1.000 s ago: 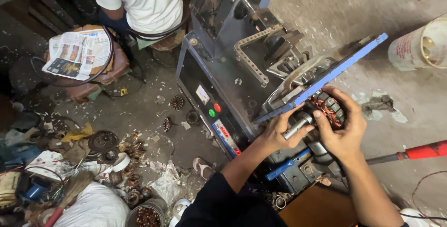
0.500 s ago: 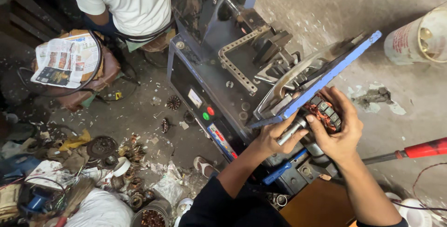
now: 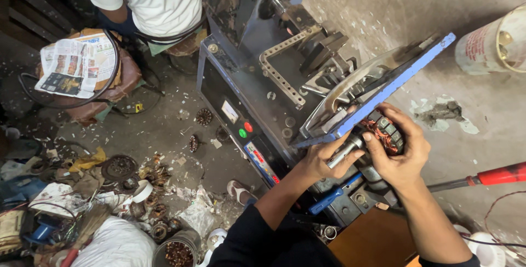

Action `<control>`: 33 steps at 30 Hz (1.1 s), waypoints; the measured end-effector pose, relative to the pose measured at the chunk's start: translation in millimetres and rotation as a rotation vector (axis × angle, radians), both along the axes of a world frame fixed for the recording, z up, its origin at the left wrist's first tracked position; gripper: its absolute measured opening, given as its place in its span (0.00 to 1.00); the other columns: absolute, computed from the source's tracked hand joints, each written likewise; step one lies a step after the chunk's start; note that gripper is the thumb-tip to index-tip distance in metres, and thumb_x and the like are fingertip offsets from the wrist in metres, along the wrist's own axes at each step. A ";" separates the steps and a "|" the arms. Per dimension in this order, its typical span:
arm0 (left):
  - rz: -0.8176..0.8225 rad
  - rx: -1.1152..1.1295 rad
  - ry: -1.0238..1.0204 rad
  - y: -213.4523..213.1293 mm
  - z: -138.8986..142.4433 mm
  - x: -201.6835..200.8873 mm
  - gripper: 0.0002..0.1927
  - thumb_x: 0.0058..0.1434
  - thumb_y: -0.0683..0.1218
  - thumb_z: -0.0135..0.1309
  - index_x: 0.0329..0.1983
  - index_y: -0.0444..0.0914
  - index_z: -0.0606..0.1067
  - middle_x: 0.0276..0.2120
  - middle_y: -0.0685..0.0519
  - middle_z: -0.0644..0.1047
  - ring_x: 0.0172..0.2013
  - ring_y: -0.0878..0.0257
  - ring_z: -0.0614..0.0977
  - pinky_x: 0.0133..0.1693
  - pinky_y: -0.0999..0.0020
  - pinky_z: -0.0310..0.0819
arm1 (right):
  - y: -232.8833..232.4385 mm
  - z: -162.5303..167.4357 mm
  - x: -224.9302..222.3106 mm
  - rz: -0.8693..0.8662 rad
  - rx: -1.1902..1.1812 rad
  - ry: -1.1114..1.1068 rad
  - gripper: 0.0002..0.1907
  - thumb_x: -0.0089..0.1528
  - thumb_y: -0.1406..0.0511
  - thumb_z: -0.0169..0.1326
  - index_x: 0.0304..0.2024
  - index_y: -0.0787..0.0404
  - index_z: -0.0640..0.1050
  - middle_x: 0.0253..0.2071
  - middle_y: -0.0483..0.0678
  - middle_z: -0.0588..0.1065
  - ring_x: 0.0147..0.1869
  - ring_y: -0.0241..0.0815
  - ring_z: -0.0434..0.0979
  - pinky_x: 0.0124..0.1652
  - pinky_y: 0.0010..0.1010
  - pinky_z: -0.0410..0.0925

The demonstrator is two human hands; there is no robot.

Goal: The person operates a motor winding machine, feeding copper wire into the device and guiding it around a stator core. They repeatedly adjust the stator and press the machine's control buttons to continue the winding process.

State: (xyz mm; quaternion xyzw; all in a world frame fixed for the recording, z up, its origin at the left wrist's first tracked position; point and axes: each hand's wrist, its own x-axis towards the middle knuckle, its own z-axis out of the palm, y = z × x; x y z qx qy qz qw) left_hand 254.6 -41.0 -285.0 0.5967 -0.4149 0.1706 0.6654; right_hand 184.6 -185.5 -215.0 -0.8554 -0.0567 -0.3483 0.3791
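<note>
Both hands grip one motor armature [image 3: 383, 133]: left hand [image 3: 320, 160] closed on its steel shaft [image 3: 345, 151], right hand [image 3: 402, 146] cupping the copper windings, steadying it beside the blue machine [image 3: 257, 102]

Both forearms reach forward; left hand [image 3: 318, 160] and right hand [image 3: 400, 146] meet, fingers curled closed.

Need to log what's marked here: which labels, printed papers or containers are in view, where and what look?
Label strip: machine front, low; long, red, blue, yellow.
Small plate: above two buttons; pale rectangle.
Newspaper: on stool, upper left; folded, colour photos.
Bucket: floor, upper right; white, red print.
</note>
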 end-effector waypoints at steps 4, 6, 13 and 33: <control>0.011 -0.008 -0.019 -0.3 -0.9 -2.6 0.32 0.66 0.46 0.59 0.68 0.27 0.66 0.68 0.37 0.68 0.69 0.43 0.71 0.71 0.52 0.62 | 2.5 10.3 -0.3 -0.019 -0.161 -0.027 0.22 0.62 0.72 0.65 0.57 0.65 0.74 0.60 0.62 0.76 0.61 0.53 0.80 0.60 0.35 0.72; -0.022 -0.035 0.009 -2.0 -3.4 -6.2 0.31 0.67 0.46 0.57 0.69 0.27 0.65 0.69 0.36 0.67 0.70 0.42 0.71 0.69 0.54 0.64 | 6.6 16.2 -2.7 -0.051 -0.221 -0.003 0.19 0.61 0.72 0.66 0.53 0.65 0.78 0.59 0.63 0.76 0.62 0.56 0.81 0.58 0.35 0.73; -0.036 -0.077 0.103 -2.5 -3.8 -26.2 0.31 0.69 0.46 0.56 0.71 0.28 0.64 0.68 0.36 0.70 0.69 0.43 0.74 0.67 0.59 0.70 | 26.9 36.1 -16.6 -0.050 -0.202 0.005 0.13 0.62 0.74 0.65 0.50 0.64 0.81 0.59 0.61 0.77 0.60 0.52 0.81 0.54 0.32 0.75; -0.872 -0.962 1.293 -65.9 5.1 -41.3 0.20 0.77 0.53 0.45 0.65 0.39 0.70 0.57 0.51 0.77 0.58 0.59 0.77 0.61 0.55 0.70 | -22.4 106.3 -22.5 0.051 0.131 0.384 0.17 0.61 0.73 0.66 0.53 0.65 0.82 0.49 0.48 0.81 0.51 0.33 0.78 0.53 0.25 0.71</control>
